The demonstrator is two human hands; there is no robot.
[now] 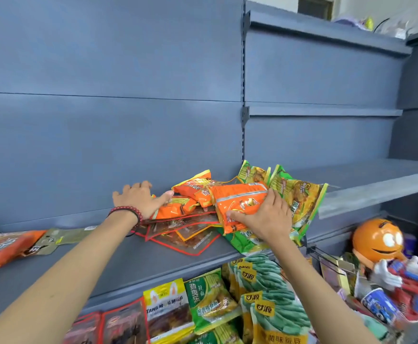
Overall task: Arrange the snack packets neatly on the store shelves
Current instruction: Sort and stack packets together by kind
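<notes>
A loose heap of snack packets lies on the grey-blue shelf (118, 259) at mid height. My right hand (265, 219) grips an orange packet (237, 202) on top of the heap, thumb under its near edge. My left hand (138, 198), with a red bead bracelet, rests flat with spread fingers on the shelf, its thumb touching another orange packet (178, 207). Clear red-edged packets (185, 234) lie under the heap. Green-yellow packets (299, 194) lie to the right, partly over the shelf gap.
At the shelf's left end lie an orange packet (2, 247) and an olive one (61, 238). The lower shelf holds rows of green, yellow and red packets (210, 304). An orange mascot figure (379, 242) stands at the lower right. Upper shelves (327, 111) carry nothing.
</notes>
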